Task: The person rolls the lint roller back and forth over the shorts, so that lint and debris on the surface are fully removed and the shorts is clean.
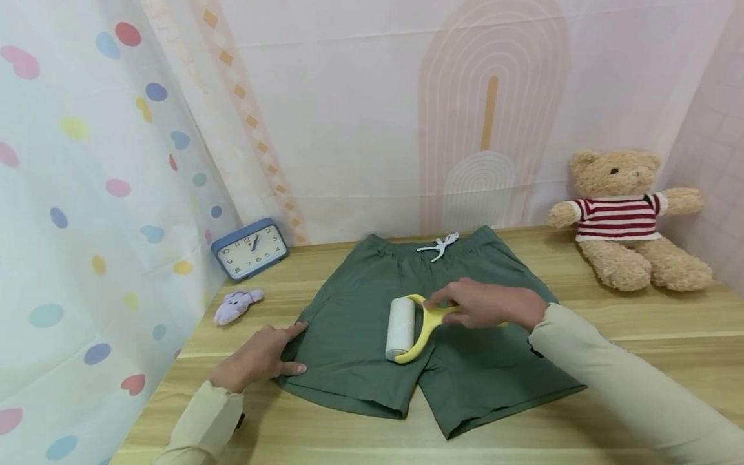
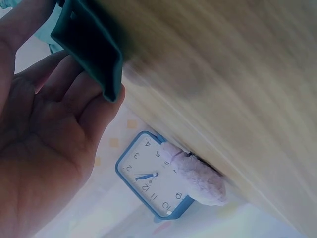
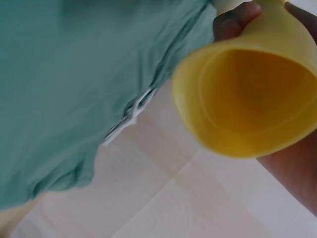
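Green shorts [image 1: 354, 329] lie spread on the wooden table, their white drawstring [image 1: 440, 247] tied in a bow at the waistband. My right hand [image 1: 485, 302] grips the yellow handle of a lint roller [image 1: 400, 329], whose white cylinder lies over the middle of the shorts. In the right wrist view the hollow end of the yellow handle [image 3: 247, 104] fills much of the picture. My left hand [image 1: 261, 355] touches the left side of the shorts near the hem, thumb and index finger extended onto the cloth. The left wrist view shows the open leg hem [image 2: 91, 47] against its fingers.
A blue alarm clock [image 1: 251, 249] stands at the back left, with a small lilac plush toy [image 1: 237, 307] in front of it. A teddy bear [image 1: 619, 213] in a striped sweater sits at the back right. A patterned curtain [image 1: 360, 116] hangs behind the table [image 1: 668, 329].
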Motion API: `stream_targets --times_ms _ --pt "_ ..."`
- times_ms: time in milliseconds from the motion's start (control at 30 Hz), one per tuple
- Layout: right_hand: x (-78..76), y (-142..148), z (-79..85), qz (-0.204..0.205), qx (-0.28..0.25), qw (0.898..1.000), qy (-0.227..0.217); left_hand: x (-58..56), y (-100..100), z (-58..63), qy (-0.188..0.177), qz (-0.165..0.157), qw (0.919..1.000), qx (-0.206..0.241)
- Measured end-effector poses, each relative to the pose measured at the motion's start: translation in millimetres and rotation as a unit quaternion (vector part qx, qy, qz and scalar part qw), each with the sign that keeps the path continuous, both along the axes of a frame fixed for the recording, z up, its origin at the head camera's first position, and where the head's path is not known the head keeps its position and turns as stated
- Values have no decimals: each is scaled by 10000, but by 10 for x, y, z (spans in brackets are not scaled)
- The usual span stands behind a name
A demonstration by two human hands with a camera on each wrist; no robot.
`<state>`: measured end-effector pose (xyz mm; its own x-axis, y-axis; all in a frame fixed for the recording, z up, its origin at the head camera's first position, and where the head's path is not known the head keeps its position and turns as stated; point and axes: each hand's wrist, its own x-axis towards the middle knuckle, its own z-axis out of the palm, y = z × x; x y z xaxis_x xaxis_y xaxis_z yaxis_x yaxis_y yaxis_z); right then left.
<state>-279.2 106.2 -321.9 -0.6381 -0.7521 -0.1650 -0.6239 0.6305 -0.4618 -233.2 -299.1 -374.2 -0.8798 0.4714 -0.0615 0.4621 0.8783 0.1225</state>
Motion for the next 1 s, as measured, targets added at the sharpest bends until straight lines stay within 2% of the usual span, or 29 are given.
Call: stream_targets --times_ms 167,500,667,833,1000 --pt "5 187 11 44 -90 9999 81 -11 0 6 39 81 9999 -50" --pt "2 506 36 123 -165 9997 152 -17 49 -29 14 42 10000 -18" --pt "-44 648 47 120 -277 9995 -88 -27 39 -29 103 1 9999 -15" --pt "-71 762 75 -23 -185 9987 -467 -18 30 -39 -5 93 10000 -7" --pt "-86 895 123 -165 -82 9980 -598 -36 25 -38 -111 201 9997 -31"
